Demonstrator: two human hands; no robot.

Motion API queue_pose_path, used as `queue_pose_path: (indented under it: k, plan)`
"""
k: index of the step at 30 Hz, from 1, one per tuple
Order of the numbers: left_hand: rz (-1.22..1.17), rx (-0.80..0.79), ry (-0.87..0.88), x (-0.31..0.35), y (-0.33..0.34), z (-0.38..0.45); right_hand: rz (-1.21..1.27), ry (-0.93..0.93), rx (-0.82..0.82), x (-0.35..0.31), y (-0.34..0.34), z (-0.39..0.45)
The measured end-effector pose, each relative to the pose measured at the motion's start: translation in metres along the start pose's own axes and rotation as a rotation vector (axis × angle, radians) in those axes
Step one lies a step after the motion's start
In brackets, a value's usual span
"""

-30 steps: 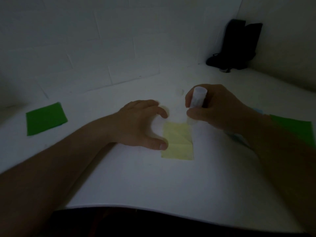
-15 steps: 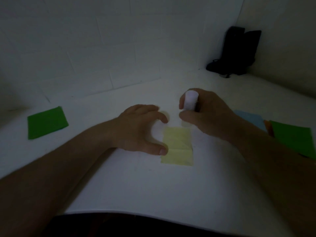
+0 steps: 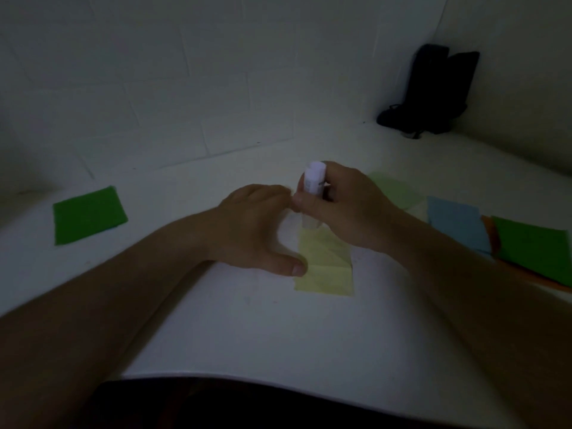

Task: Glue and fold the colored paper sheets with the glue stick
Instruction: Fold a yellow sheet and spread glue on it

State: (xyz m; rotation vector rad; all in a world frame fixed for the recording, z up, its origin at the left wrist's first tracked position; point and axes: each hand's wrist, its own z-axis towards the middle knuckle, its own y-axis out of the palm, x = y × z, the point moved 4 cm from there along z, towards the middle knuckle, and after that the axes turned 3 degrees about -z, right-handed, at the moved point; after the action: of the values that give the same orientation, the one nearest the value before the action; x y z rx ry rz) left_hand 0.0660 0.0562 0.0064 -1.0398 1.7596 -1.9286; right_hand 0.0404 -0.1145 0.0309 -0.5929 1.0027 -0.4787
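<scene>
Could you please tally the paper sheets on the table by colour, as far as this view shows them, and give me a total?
Yellow: 1, the yellow sheet under the hands
Dark green: 2, the left green sheet and the right green sheet
Pale green: 1, the pale green sheet
Blue: 1, the blue sheet
Orange: 1, the orange sheet, mostly covered
Total: 6 visible; stacked sheets may hide more.

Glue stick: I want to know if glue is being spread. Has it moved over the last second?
Yes. The glue stick, held in the right hand, has gone left along the far edge of the yellow paper, from its right corner towards its left.
</scene>
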Motion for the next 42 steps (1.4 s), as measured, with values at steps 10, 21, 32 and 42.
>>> queue_pose_path:
  k: [10,21,32,42]
  plan:
    - [-0.002,-0.008,0.014,0.005,-0.002,-0.001,-0.05,-0.002,-0.062,-0.003,0.002,-0.003]
    - [0.02,-0.062,-0.039,-0.002,0.001,-0.001,-0.007,-0.118,-0.184,-0.01,-0.01,-0.017]
    - [0.011,-0.008,0.064,0.002,0.0,0.005,0.066,-0.019,-0.144,-0.015,0.003,-0.019]
    - [0.005,-0.027,0.019,0.0,0.0,0.0,-0.009,0.001,-0.167,-0.009,-0.002,-0.022]
